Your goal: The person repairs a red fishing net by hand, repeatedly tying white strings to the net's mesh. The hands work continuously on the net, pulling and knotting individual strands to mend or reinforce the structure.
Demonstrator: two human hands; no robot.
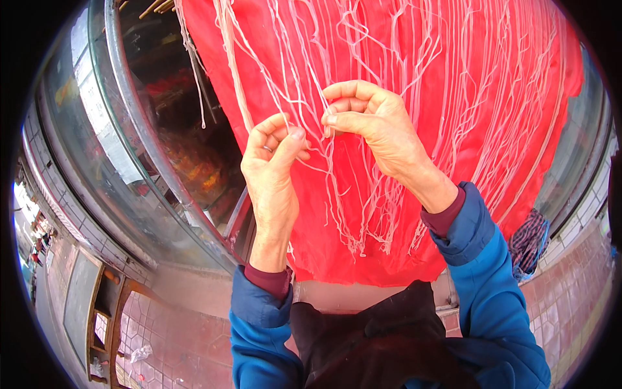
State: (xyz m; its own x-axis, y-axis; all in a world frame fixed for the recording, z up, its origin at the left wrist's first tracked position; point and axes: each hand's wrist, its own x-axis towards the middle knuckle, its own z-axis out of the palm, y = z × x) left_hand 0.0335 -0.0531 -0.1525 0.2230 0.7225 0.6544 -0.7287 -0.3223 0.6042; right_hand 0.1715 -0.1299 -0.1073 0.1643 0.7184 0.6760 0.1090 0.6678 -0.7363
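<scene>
A red cloth [395,214] hangs in front of me, covered in many long, pale pinkish-white cords [466,129], partly tangled toward the lower middle. My left hand [275,159] pinches a thin white cord between thumb and index finger, with a ring showing on one of the curled fingers. My right hand [379,133], a little higher and to the right, has thumb and index finger closed on white cords, the other fingers bent above the thumb. A thicker bundle of pale strands [230,65] runs down just left of my hands.
A glass window [100,129] with a metal frame curves along the left, a dark interior behind it. A wooden shelved stand [107,305] is at lower left on the tiled floor [149,324]. A bundle of dark patterned cords [528,243] hangs at right.
</scene>
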